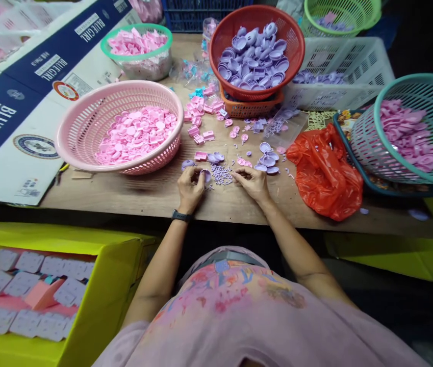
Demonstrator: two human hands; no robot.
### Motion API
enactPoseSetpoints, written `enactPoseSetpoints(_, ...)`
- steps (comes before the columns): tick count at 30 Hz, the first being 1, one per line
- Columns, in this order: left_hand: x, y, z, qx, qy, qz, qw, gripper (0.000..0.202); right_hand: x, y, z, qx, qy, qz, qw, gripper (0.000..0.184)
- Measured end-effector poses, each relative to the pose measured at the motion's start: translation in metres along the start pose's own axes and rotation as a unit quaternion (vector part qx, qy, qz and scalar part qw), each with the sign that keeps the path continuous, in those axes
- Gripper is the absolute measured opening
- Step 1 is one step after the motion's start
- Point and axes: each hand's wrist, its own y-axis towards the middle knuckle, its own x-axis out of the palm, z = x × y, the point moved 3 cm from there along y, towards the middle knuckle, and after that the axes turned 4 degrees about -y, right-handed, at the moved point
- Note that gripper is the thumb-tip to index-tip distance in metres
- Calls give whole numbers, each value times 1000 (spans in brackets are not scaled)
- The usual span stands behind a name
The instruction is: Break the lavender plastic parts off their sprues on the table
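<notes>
Two hands low on worktop (143, 191) — left hand (191, 186) pinched on purple disc (205, 176); right hand (252, 182) curled at loose pegs (222, 175), grip can't tell. Risk: a nudge prob. scatters pegs off edge.

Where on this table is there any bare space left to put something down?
Bare wood lies along the near edge: between the pink basket and the left hand, and between the right hand and the red bag. Beyond the hands, loose pieces crowd it.
</notes>
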Motion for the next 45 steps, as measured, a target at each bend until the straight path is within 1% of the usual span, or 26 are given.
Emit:
enactPoseSetpoints(2, 3, -2, 6, -14, -28, -13, 999, 10, 0, 2, -3, -34, -21, 5, 999, 25)
enactPoseSetpoints(5, 13, -10, 14, -61, -82, -24, 995, 11, 0, 3, -8, -81, -40, 12, 996, 19)
enactPoseSetpoints(8, 25, -22, 19, -82, -97, -7, 992, 14, 3, 1, -10, -90, -22, 17, 996, 19)
enactPoseSetpoints(11, 34, -32, 21, -70, -67, 8, 995, 18, 6, -3, -11, -92, -27, 18, 995, 19)
enactPoseSetpoints(14, 38, -36, 20, -57, -46, 5, 997, 16, 8, -7, -15, -112, -59, 15, 992, 16)
enactPoseSetpoints(17, 38, -35, 22, -36, -12, 7, 999, 14, 12, -10, -21, -133, -80, 0, 988, 13)
enactPoseSetpoints(20, 38, -35, 24, -1, 30, 12, 999, 13, 16, -13, -25, -155, -100, -20, 983, 13)
enactPoseSetpoints(24, 38, -36, 24, 37, 55, 18, 998, 14, 20, -14, -27, -174, -113, -41, 977, 13)
enactPoseSetpoints(32, 39, -38, 24, 44, 58, 12, 997, 13, 20, -14, -26, -162, -117, -33, 979, 13)
enactPoseSetpoints(38, 41, -39, 23, 53, 84, 12, 995, 13, 20, -15, -25, -176, -116, -34, 977, 13)
enactPoseSetpoints(45, 42, -40, 22, 71, 87, 18, 994, 11, 20, -16, -28, -182, -123, -36, 975, 14)
